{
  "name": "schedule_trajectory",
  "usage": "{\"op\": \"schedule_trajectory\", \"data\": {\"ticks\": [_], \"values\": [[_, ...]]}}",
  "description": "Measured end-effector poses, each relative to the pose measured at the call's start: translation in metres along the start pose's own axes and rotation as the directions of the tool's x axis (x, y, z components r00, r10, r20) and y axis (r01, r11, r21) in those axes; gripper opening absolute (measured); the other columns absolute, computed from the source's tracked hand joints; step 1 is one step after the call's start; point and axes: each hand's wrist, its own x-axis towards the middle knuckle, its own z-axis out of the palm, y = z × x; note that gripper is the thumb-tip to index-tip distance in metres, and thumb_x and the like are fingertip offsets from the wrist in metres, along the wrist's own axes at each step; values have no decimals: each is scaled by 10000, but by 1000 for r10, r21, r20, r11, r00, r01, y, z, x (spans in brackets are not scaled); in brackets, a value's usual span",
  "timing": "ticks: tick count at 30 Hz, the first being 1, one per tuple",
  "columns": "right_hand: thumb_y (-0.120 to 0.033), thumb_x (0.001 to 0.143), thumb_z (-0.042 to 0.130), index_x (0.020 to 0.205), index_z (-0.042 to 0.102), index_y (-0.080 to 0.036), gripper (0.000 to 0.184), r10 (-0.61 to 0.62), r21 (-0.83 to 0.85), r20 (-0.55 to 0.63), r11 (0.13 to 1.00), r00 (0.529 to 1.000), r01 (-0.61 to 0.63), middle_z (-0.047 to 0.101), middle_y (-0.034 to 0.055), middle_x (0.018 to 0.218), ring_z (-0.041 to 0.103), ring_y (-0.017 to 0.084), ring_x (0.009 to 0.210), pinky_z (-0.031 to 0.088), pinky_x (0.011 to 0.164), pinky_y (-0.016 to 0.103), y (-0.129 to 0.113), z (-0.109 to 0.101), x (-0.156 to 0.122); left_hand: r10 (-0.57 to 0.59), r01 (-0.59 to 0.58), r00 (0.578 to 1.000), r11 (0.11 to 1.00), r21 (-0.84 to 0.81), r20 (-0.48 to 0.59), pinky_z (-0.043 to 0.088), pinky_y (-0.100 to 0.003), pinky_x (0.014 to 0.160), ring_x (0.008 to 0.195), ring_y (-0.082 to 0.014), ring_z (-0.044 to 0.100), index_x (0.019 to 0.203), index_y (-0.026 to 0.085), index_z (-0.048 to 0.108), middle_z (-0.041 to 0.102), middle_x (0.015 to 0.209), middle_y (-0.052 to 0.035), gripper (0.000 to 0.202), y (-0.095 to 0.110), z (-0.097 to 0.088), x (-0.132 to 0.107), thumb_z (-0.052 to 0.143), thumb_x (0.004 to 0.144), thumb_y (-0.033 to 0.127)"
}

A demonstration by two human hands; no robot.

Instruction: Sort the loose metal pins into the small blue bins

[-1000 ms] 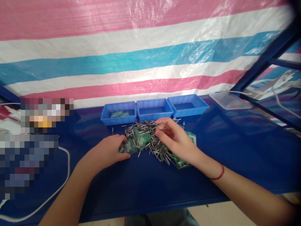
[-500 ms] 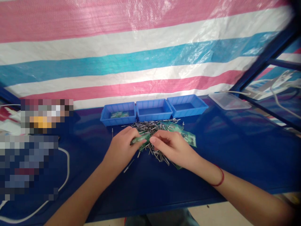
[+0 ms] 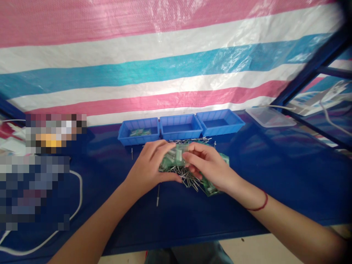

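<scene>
At the centre of the frame, a clear, green-tinted bag is pinched at its right end by the right hand. Its long axis is laid roughly crosswise, tilted slightly up toward the right. The left hand is spread around the left end, thumb held apart from fingers; whether the bag is touched there cannot be told. At lower centre, a loose rivet is pointed almost vertically, thicker end lowest.

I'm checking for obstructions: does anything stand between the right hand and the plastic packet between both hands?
Nothing visible does: the right hand pinches the plastic packet at its edge. Metal pins show below it, not between.
</scene>
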Motion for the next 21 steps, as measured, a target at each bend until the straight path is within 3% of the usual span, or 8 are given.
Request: {"op": "schedule_trajectory", "data": {"ticks": [3,5,8,10,13,16,19,21], "values": [[-255,874,565,729,557,-182,162,-427,-409,-73,837,901,364,554,-28,604,518,90,515,436,484,221,0,-8,1,-339,326,941,884,-336,21,452,-291,634,711,-157,534,1178,174,485,592,930,-73,645,-3,1,2,474,797,695],[-185,869,576,877,644,-164,71,-658,-616,60,567,751,546,662,32,783,618,126,703,507,637,249,1,-13,1,-525,528,829,622,-578,193,372,-239,487,524,-111,456,1141,158,490,585,735,-28,639,0,3,5,300,862,701],[-123,864,577,1055,669,-156,215,-767,-700,276,252,579,668,702,79,961,659,162,874,539,753,270,4,-17,0,-604,639,666,158,-753,439,308,-207,410,432,-96,425,1199,141,463,588,619,-9,705,9,6,10,285,847,725],[-113,858,583,1063,679,-159,231,-779,-722,333,152,531,675,703,85,978,662,174,897,551,749,276,5,-17,0,-610,627,634,44,-778,476,372,-199,451,479,-92,494,1208,152,479,606,653,-4,610,14,5,12,486,833,633],[-117,861,576,1084,673,-161,247,-765,-737,324,165,557,656,670,107,1094,642,193,988,550,825,313,4,-16,1,-631,588,679,161,-793,375,456,-201,555,588,-90,571,1151,182,535,624,746,7,459,12,0,13,692,769,382],[-148,878,551,1176,620,-157,306,-720,-746,234,298,654,595,618,127,1188,619,192,1032,536,865,330,4,-15,4,-664,481,743,446,-755,82,486,-227,641,675,-111,613,1169,228,491,652,804,10,429,-11,-5,16,670,786,298],[-181,887,537,1213,584,-151,330,-672,-738,223,357,706,573,639,117,1129,614,192,1000,521,852,341,6,-13,7,-629,432,737,719,-544,-246,484,-255,702,706,-127,624,1133,236,462,656,754,18,359,-46,-11,23,628,822,303],[-204,895,528,1161,610,-162,282,-623,-741,282,342,730,578,666,95,1064,609,197,965,493,852,364,9,-10,7,-598,493,748,791,-361,-289,492,-298,740,766,-159,644,1097,224,487,682,826,-19,300,-67,-13,29,591,848,355]]}}
